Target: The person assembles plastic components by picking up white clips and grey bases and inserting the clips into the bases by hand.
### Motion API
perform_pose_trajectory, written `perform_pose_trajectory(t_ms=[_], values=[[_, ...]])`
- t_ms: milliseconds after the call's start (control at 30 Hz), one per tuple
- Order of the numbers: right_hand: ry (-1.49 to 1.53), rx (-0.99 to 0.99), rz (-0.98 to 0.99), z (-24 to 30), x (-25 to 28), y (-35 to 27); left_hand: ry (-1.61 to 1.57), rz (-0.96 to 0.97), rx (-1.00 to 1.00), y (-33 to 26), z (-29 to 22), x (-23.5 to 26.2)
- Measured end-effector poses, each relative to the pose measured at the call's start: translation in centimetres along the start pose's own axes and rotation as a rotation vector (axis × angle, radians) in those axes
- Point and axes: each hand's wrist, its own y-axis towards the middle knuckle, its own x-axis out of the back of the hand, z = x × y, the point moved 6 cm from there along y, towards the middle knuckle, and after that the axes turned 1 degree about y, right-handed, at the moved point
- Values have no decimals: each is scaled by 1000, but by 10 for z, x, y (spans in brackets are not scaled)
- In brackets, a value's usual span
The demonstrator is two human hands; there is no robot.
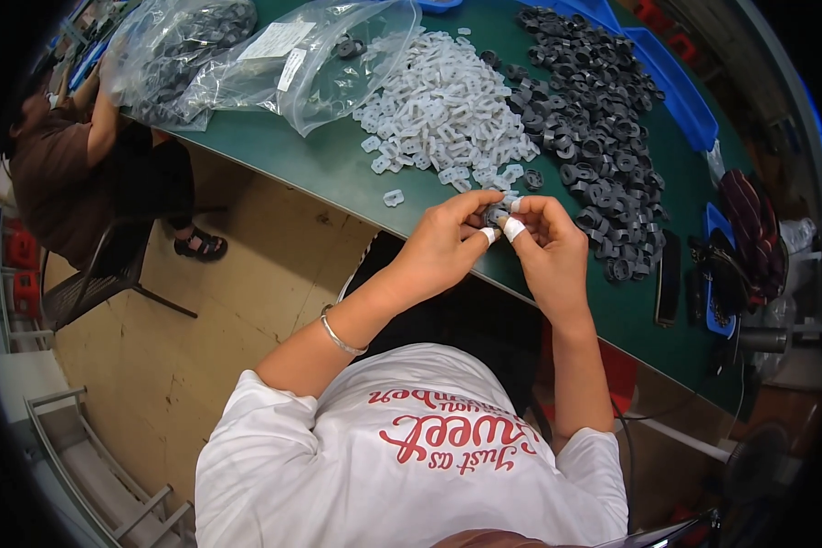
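Above the near edge of the green table, both hands meet at one small dark grey plastic part [494, 216]. My left hand [443, 239] pinches it between thumb and fingers. My right hand [554, 251] closes on it from the other side, white tape wrapped around its thumb and a fingertip. The fingers cover most of the part, so whether a white piece sits in it I cannot tell. Just beyond the hands lies a heap of small flat whitish plastic pieces [447, 114]. To its right spreads a heap of dark grey ring-shaped plastic parts [603, 151].
Clear plastic bags [315, 68] with dark parts lie at the back left of the table [274, 146]. Long blue trays [676, 87] border the dark heap. A phone [668, 279] and a small blue basket [720, 310] are at right. Another person [59, 164] sits at far left.
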Motion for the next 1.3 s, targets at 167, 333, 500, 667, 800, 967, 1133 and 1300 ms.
perform_pose_trajectory(t_ms=[167,333,500,667,800,967,1133,1300], values=[[-35,-83,109,0,2,5,-98,1,61,-1,8,1],[-64,-137,123,1,2,5,-71,34,105,0,11,2],[-86,-39,74,10,-5,2,-50,35,136,0,10,4],[-47,-120,122,-8,-2,8,-238,17,82,2,11,2],[191,-240,157,-15,-7,9,-320,24,203,5,6,5],[285,-254,178,-12,-8,7,-433,-2,289,6,6,8],[282,-205,186,-13,-9,7,-419,-12,290,9,7,7],[331,-216,225,-11,-10,5,-395,-43,297,6,7,6]])
